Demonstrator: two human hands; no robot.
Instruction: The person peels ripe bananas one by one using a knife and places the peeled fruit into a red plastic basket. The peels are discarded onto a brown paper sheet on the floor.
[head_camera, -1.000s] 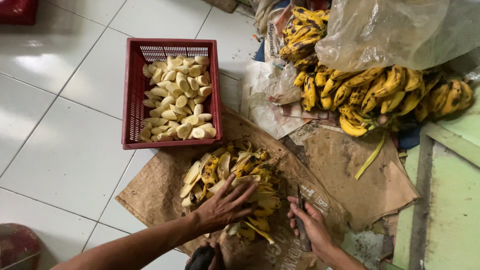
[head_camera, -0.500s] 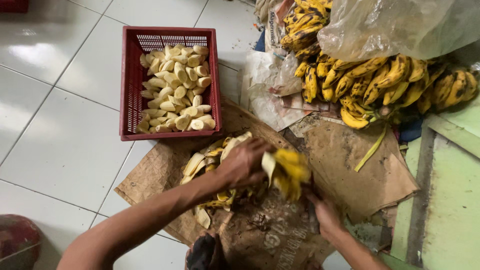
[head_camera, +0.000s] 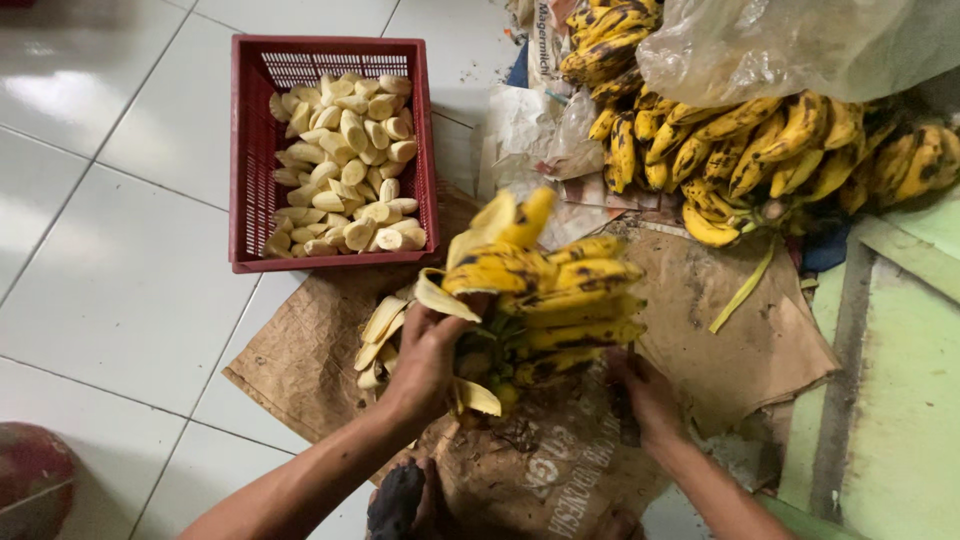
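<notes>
Two bare forearms are seen, entering from the lower edge of the view below the red crate (head_camera: 335, 150). No sleeves, gloves, rings or wristbands are visible on either arm. The left hand (head_camera: 425, 360), nearer the crate, is uncovered; its fingers are shown unadorned. The right hand (head_camera: 645, 390), farther from the crate, is likewise uncovered and partly hidden. Between the forearms a dark rounded shape is seen, possibly a foot or footwear; the view is too dim to tell.

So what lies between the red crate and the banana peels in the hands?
In the head view, only brown paper on the tile floor lies between crate and peels.
</notes>
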